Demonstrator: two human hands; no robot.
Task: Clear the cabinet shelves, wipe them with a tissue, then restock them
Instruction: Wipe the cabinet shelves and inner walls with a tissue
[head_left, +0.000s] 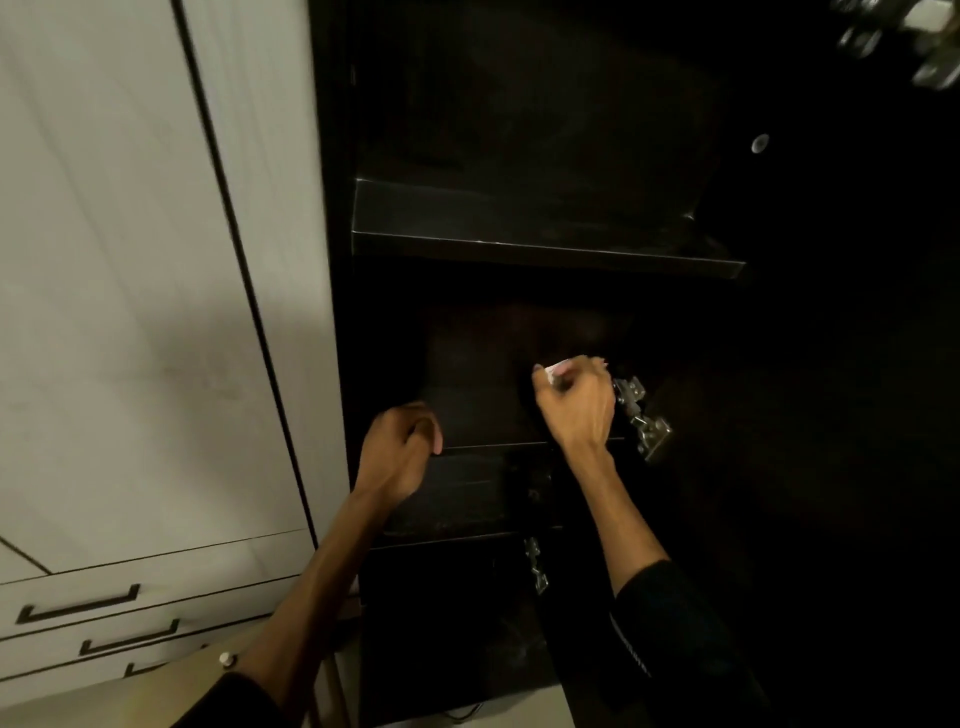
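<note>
**Dark shelves bare, tissue at work on the middle one**

Dark wood fills the open cabinet (519, 156), and both shelves that can be seen carry nothing: the upper shelf (545, 249) shows only its pale front edge and a dull sheen, and the middle shelf (478, 410) below it is just as bare. That puts the clearing step behind the person and the wiping step in hand, as far as 1 view can tell.

The right hand (576, 400) reaches into the middle shelf near its right side, close to the metal hinge (644, 415). Its fingers are curled tight around a small white tissue (558, 370), of which only a crumpled bit shows above the knuckles. The left hand (402, 449) sits at the shelf's front edge on the left; its fingers are curled, but whether they grip the edge or only rest there is hidden by the back of the hand.

Lower compartments are too dim to read. White cabinet doors (130, 260) and drawers with dark handles (78, 605) stand to the left.

The next move probably calls for sweeping the tissue leftward across the shelf board, pressing flat, and working into the back corners. The upper shelf may need the same before anything is restocked; none of the removed items are in view.
</note>
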